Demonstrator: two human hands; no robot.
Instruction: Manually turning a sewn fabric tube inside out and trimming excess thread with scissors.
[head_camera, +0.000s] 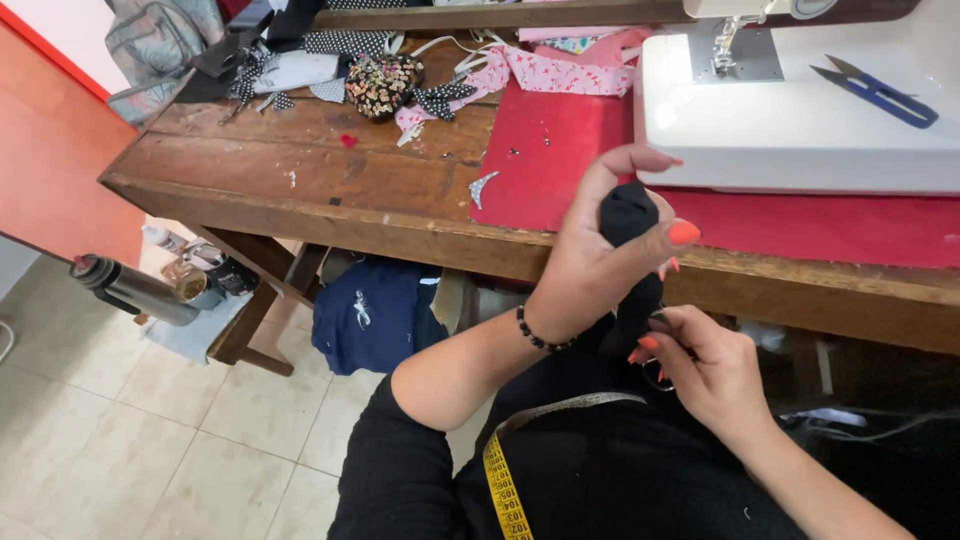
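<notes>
The left hand (600, 250) is raised in front of the table edge with its fingers and thumb clamped on the upper end of a strip of black fabric (628, 215), which bunches out above the grip. The right hand (705, 365) sits just below, fingers closed around the lower end of the same strip, with what looks like the loop of a small pair of scissors (655, 375) tucked under them — too hidden to be sure. Held this way, between one hand above and one below, the cloth seems to be kept taut and close to the eye so it can be worked on.

Beyond the upper grip stands one white sewing machine (800, 110) on one red mat (560, 160), and on the machine's bed lies one blue-handled thread snipper (880, 90). Further out to the left of the grip, the wooden table (300, 170) carries a heap of patterned fabric scraps (390, 75). One yellow tape measure (505, 490) hangs below both hands across the person's black top. One metal flask (135, 290) lies on a low stool to the far left — well apart from the hands.
</notes>
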